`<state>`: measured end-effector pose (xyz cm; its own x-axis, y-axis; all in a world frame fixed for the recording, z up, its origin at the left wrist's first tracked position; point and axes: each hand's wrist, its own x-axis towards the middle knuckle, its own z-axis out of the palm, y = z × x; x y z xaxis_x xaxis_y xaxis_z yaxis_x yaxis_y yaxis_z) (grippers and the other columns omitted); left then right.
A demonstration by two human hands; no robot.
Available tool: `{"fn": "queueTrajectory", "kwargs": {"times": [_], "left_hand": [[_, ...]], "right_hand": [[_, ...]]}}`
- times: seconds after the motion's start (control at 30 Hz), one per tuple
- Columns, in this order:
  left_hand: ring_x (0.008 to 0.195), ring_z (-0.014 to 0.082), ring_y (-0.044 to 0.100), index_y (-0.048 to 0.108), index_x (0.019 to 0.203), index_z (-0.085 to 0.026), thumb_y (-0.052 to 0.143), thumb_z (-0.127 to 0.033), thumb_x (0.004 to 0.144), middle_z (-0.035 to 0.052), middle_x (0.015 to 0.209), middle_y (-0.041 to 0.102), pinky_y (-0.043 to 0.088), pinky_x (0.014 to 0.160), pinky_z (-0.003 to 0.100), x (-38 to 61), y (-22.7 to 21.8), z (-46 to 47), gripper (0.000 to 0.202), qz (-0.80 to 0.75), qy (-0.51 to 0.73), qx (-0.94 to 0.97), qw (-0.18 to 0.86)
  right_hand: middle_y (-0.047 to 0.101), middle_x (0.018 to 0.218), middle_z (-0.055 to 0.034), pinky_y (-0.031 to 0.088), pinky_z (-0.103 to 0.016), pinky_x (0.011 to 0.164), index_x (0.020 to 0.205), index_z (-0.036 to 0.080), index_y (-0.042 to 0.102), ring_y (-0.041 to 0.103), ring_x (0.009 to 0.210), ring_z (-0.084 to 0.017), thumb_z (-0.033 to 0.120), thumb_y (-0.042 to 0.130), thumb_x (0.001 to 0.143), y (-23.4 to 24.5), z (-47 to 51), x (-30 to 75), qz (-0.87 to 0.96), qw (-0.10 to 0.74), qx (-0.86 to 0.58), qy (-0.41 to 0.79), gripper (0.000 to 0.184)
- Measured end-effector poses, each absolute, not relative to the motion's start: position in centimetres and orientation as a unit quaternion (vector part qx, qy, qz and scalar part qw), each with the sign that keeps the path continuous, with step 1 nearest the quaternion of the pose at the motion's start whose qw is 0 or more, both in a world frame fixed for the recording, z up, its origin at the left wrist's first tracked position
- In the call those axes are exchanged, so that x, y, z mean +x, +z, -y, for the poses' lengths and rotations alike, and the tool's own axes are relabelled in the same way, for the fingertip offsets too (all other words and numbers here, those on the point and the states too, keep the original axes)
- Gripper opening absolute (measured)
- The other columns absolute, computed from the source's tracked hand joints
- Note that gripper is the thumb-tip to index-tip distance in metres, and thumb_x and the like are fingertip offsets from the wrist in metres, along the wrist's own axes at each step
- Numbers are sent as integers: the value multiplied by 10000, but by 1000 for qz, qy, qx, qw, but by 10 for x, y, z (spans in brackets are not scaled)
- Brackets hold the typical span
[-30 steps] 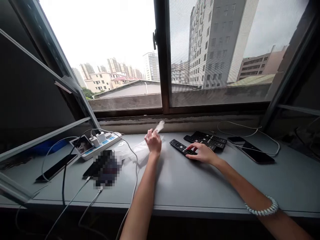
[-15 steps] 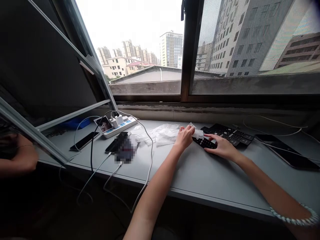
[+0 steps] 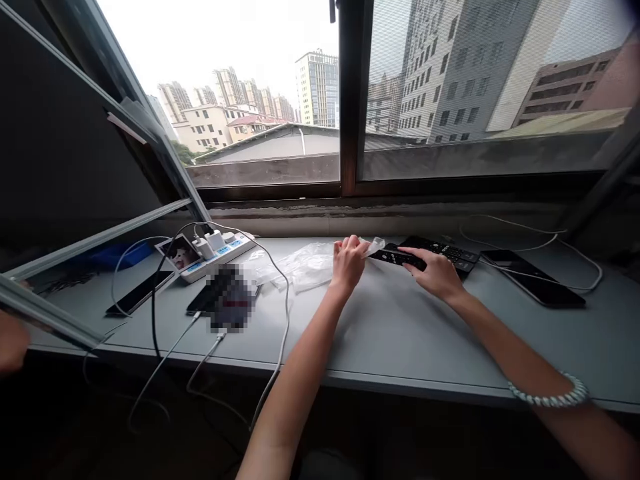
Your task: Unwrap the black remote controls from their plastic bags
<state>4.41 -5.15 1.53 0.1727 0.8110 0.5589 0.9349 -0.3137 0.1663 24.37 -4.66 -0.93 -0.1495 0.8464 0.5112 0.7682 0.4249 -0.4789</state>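
My left hand point(image 3: 349, 265) is closed, its fingers pinching a clear plastic bag point(image 3: 375, 246). In my right hand point(image 3: 436, 272) is a black remote control point(image 3: 389, 255) with small pale buttons, gripped between thumb and fingers. The remote is raised and tilted, its left end at the bag's mouth; whether that end lies inside I cannot tell. More clear plastic bags point(image 3: 307, 267) lie in a loose heap just left of my left hand. Behind my right hand, several black remote controls point(image 3: 456, 253) lie side by side on the grey table point(image 3: 400, 333).
At the right lies a black tablet point(image 3: 535, 279) with a white cable across it. On the left are a power strip point(image 3: 220, 257), a phone point(image 3: 140, 293), a blurred-out device point(image 3: 230, 300) and looping cables point(image 3: 287, 313). Another person's arm point(image 3: 11, 341) shows at the left edge.
The remote control has been lifted and turned in my right hand, and its end has come closer to the bag in my left hand. The whole view has shifted to the right.
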Motion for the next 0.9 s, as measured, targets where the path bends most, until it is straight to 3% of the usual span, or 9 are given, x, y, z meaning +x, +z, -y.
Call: {"fn": "queueTrajectory", "kwargs": {"times": [0.3, 0.53, 0.7, 0.9], "left_hand": [[875, 147, 526, 609, 815, -211, 428, -164, 873, 39, 994, 546, 282, 869, 297, 39, 14, 47, 196, 590, -312, -734, 123], [765, 135, 545, 580, 744, -197, 518, -188, 830, 27, 965, 562, 299, 875, 311, 37, 11, 42, 106, 587, -332, -725, 136], [718, 130, 544, 524, 717, -198, 513, -123, 793, 6, 933, 578, 299, 884, 312, 38, 6, 38, 107, 564, -296, -760, 126], [842, 174, 570, 482, 925, -225, 477, -94, 748, 8, 939, 619, 288, 889, 333, 41, 0, 35, 221, 569, -264, -774, 90]], "right_hand": [[620, 1116, -21, 478, -303, 762, 1138, 294, 609, 602, 928, -208, 234, 489, 829, 6, 51, 248, 650, 548, -527, -3, 337], [629, 1106, 33, 487, -280, 759, 1051, 318, 660, 588, 969, -175, 90, 453, 809, 10, 49, 255, 674, 578, -452, -82, 392], [629, 1103, 77, 474, -254, 780, 984, 341, 685, 578, 955, -143, -10, 412, 797, 10, 48, 258, 716, 550, -405, -142, 483], [640, 1083, 63, 459, -248, 787, 944, 362, 696, 559, 985, -143, 77, 441, 867, 14, 49, 263, 710, 555, -383, -201, 390]]}}
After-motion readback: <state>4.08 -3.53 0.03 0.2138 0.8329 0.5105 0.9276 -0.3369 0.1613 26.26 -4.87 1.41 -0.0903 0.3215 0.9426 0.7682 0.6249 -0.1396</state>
